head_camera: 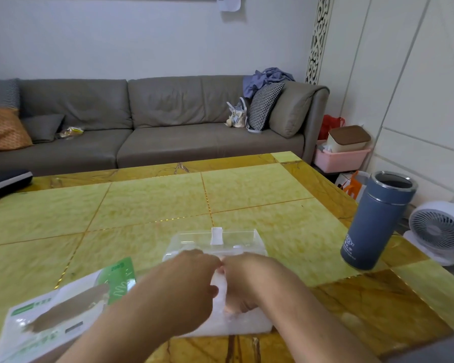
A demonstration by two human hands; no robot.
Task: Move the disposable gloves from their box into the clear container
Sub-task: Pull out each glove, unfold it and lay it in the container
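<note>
Gripping the stack of gloves at the near table edge, left hand and right hand pinch its top; thin, limp, slippery film, light, best clasped from both sides; clear container just beyond, box left.
</note>
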